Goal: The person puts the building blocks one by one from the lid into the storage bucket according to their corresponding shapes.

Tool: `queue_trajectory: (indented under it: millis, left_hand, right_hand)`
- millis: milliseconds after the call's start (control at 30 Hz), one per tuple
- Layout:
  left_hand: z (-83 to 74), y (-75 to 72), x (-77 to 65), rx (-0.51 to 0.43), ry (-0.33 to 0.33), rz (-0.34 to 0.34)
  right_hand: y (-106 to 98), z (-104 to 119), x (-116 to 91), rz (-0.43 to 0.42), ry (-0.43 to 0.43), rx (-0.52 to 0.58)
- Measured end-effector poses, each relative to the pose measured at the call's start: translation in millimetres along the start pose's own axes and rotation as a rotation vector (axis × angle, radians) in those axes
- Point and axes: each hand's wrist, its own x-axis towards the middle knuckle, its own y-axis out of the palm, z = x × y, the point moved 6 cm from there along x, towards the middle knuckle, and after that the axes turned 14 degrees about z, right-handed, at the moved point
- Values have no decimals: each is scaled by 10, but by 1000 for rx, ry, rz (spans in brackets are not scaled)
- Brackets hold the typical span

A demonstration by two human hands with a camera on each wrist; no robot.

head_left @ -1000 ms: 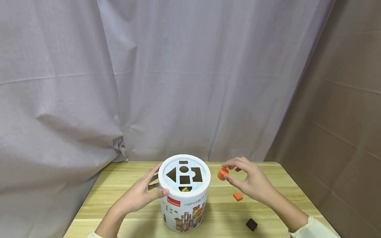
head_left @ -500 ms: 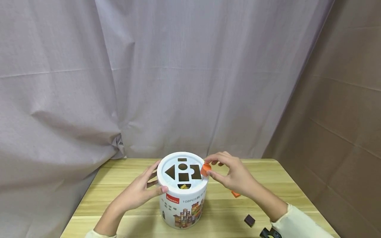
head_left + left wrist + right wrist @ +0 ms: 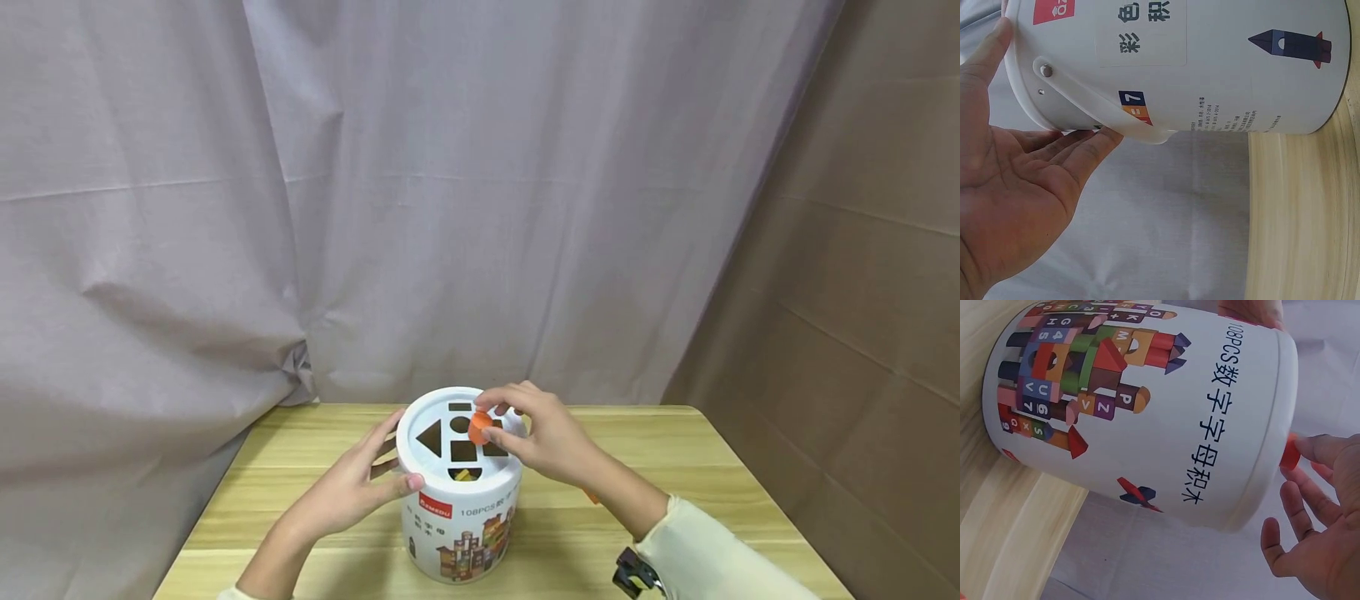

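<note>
A white toy-block bucket (image 3: 461,533) stands upright on the wooden table, its lid (image 3: 430,463) cut with several shaped holes. My left hand (image 3: 352,483) grips the bucket's upper left side, thumb on the rim. In the left wrist view, its fingers reach round behind, beside the white carry handle (image 3: 1085,100). Between thumb and fingertips, my right hand (image 3: 543,433) pinches an orange cylinder block (image 3: 480,428). The block hangs close over the lid, overlapping the round hole and the notched hole. In the right wrist view the block (image 3: 1291,453) appears right at the lid's rim. Something yellow shows through the front hole.
An orange block (image 3: 592,495) lies on the table (image 3: 720,483) to the right, mostly hidden by the right forearm. A black device (image 3: 633,573) is on the right wrist. Grey curtains (image 3: 480,208) hang behind the table and along its right side.
My right hand has carried the orange cylinder block leftward from beside the bucket to over the lid. The dark block on the table is now hidden. The left hand keeps its grip.
</note>
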Motion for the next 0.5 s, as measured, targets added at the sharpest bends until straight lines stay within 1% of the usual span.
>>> queue_trajectory:
  millis: [200,367,500]
  left_hand:
    - [-5,2,13,-3,-3,2]
    - [-1,11,15,-3,-7,0]
    - [-19,30,1,-7,1,2]
  right_hand:
    - [64,-69,117,-1,18,-15]
    - [119,-145,205,-3,52,-21]
    - [171,-185,248,13,84,-21]
